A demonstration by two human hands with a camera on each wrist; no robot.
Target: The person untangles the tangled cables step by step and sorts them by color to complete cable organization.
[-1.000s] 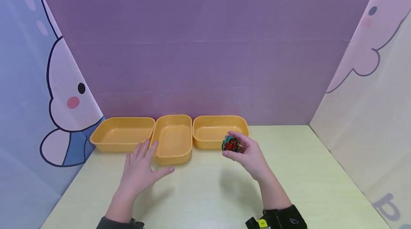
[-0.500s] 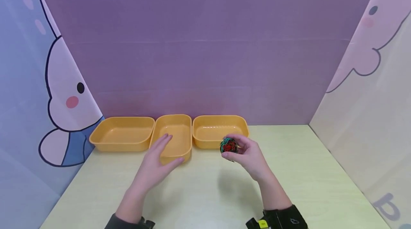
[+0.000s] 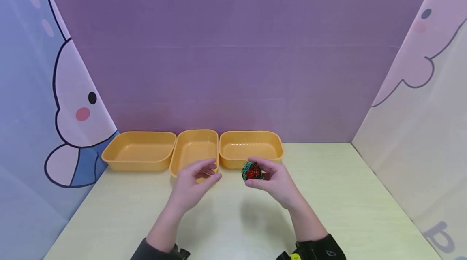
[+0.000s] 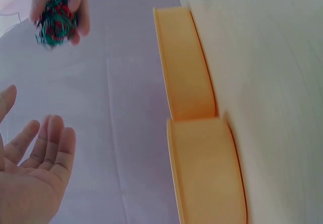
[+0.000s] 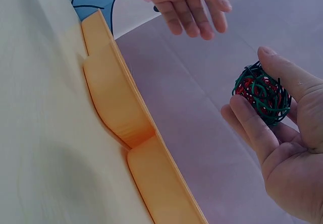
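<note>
A ball of tangled strands [image 3: 251,171], green, red and black, is pinched between the thumb and fingers of my right hand [image 3: 279,183]. The right wrist view shows the strand ball [image 5: 262,94] up close, its loops wound loosely over each other. My left hand [image 3: 191,185] hovers in front of the middle yellow tray [image 3: 195,142] with nothing in it. Its fingers bend loosely, thumb apart, and they point toward the ball. Space separates the left fingertips from the ball. In the left wrist view the palm of the left hand [image 4: 38,178] faces the ball.
Three yellow trays stand in a row at the back: the left tray [image 3: 140,152], the middle one turned lengthwise, and the right tray [image 3: 251,146]. Behind them rises a purple backdrop [image 3: 233,57]. Printed cloth panels flank the pale table [image 3: 328,195].
My left hand has moved right toward the ball, its spread fingers now bent. My right hand, still pinching the ball, has shifted slightly left and nearer.
</note>
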